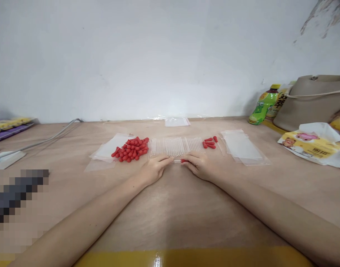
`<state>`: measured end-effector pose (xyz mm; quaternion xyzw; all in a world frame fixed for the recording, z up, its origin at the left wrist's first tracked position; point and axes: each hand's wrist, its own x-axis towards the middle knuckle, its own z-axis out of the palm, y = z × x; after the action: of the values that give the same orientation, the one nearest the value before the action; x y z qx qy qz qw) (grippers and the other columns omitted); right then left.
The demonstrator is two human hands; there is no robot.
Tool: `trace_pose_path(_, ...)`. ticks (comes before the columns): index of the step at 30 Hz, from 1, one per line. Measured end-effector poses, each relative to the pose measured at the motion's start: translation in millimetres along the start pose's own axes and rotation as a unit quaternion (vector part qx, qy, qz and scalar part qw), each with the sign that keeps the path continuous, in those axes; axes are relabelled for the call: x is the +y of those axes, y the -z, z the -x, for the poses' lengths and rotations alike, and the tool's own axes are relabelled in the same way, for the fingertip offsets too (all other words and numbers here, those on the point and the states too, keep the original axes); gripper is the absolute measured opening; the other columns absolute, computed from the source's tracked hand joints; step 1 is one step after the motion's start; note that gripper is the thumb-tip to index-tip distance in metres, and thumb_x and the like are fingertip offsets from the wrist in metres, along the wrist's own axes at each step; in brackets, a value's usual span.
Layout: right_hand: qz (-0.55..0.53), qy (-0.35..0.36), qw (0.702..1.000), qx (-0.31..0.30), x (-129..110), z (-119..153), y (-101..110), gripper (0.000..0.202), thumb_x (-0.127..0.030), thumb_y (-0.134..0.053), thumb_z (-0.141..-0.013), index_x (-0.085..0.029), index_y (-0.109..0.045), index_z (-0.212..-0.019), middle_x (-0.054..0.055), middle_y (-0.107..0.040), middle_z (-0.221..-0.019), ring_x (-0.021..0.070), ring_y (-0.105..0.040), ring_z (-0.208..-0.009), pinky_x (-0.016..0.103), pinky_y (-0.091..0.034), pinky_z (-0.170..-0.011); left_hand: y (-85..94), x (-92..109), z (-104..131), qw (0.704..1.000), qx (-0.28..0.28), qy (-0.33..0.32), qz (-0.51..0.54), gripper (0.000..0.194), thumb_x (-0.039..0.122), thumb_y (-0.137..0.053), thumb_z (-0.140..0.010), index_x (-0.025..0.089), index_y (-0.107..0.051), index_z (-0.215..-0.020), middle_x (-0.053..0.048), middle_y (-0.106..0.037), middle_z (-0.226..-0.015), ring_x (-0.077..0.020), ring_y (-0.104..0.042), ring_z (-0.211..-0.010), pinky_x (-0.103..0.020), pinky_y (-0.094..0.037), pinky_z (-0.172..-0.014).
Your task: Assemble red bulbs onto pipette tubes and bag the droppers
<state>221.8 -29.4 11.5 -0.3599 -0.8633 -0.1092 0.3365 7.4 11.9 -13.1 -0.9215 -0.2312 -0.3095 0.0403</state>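
Observation:
Between my hands lies a thin clear dropper tube [177, 161], roughly level and just above or on the table. My left hand [156, 168] pinches its left end. With its fingertips, my right hand [199, 165] grips a red rubber bulb [183, 161] at the tube's right end; how far the tube sits inside it is hidden. Just beyond my fingers, many clear dropper tubes [174, 145] lie side by side in a row. A heap of red rubber bulbs [132, 149] is left of the row, and several more red bulbs [209, 144] lie to its right.
Clear plastic bags lie at left [110, 146] and right [240, 146], with another bag [177, 121] near the wall. At the right are a green bottle [264, 105], a beige bag [314, 100] and a yellow-white wrapper [311, 144]. A grey cable [53, 137] crosses the left side.

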Motion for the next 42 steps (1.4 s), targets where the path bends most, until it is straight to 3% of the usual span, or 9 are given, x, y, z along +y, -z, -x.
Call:
trace_pose_path(10,-0.014,0.077,0.995,0.055,21,12,-33,0.019,-0.022,-0.044,-0.085,-0.017,-0.062,-0.085,0.004,-0.06,-0.068,0.0126,-0.055,-0.064,0.023,-0.045,-0.06,-3.2,1,1,0.998,0.01,-0.036,-0.058,0.034,0.004,-0.035,-0.082,0.015,-0.058,-0.104,-0.009,-0.063,-0.091,-0.0175,-0.059,-0.082,-0.031,-0.051,-0.068)
trace_pose_path(13,-0.009,0.06,0.997,0.046,15,8,-23,0.02,-0.023,-0.045,-0.084,-0.017,-0.063,-0.077,0.005,-0.061,-0.065,0.0121,-0.055,-0.061,0.022,-0.045,-0.058,-5.4,1,1,0.998,0.023,-0.032,-0.058,0.031,0.007,-0.036,-0.084,0.016,-0.058,-0.104,-0.008,-0.063,-0.09,-0.0169,-0.059,-0.081,-0.03,-0.05,-0.068)
trace_pose_path(17,-0.03,-0.082,0.996,0.009,6,1,-6,0.013,-0.025,-0.055,-0.079,-0.018,-0.065,-0.075,0.004,-0.064,-0.065,0.0121,-0.057,-0.059,0.021,-0.046,-0.056,-5.6,1,-1,0.998,0.063,0.022,-0.011,0.021,0.017,-0.044,-0.086,0.017,-0.06,-0.1,-0.006,-0.063,-0.085,-0.0147,-0.059,-0.076,-0.027,-0.05,-0.067)
trace_pose_path(20,-0.074,-0.142,0.987,-0.012,10,1,-8,0.011,-0.026,-0.058,-0.076,-0.019,-0.066,-0.079,0.002,-0.067,-0.07,0.0131,-0.058,-0.059,0.023,-0.047,-0.056,-3.1,0,-2,0.997,0.064,0.05,0.006,0.017,0.021,-0.05,-0.084,0.015,-0.062,-0.094,-0.006,-0.063,-0.08,-0.0145,-0.058,-0.072,-0.026,-0.048,-0.066)
trace_pose_path(25,-0.116,-0.136,0.982,-0.055,15,2,-13,0.012,-0.023,-0.056,-0.077,-0.02,-0.066,-0.083,0.003,-0.068,-0.079,0.0142,-0.061,-0.067,0.024,-0.048,-0.061,-1.4,-1,0,0.996,0.031,0.07,0.039,0.016,0.022,-0.048,-0.085,0.015,-0.062,-0.091,-0.005,-0.062,-0.078,-0.0131,-0.057,-0.071,-0.024,-0.046,-0.066)
trace_pose_path(34,-0.014,-0.122,0.991,-0.062,-2,-7,8,0.01,-0.02,-0.057,-0.075,-0.018,-0.066,-0.076,0.004,-0.067,-0.072,0.0136,-0.057,-0.058,0.024,-0.045,-0.055,-2.6,4,-5,0.993,0.045,0.073,0.08,0.015,0.019,-0.047,-0.085,0.014,-0.062,-0.088,-0.004,-0.062,-0.077,-0.0118,-0.057,-0.068,-0.022,-0.045,-0.064)
trace_pose_path(42,-0.069,-0.07,0.991,-0.095,-8,-11,15,0.014,-0.02,-0.051,-0.08,-0.018,-0.065,-0.082,0.006,-0.067,-0.075,0.0134,-0.059,-0.066,0.023,-0.045,-0.061,-4.5,3,-3,0.995,0.018,0.073,0.07,0.019,0.022,-0.046,-0.086,0.015,-0.063,-0.091,-0.004,-0.061,-0.076,-0.0124,-0.056,-0.067,-0.024,-0.045,-0.063)
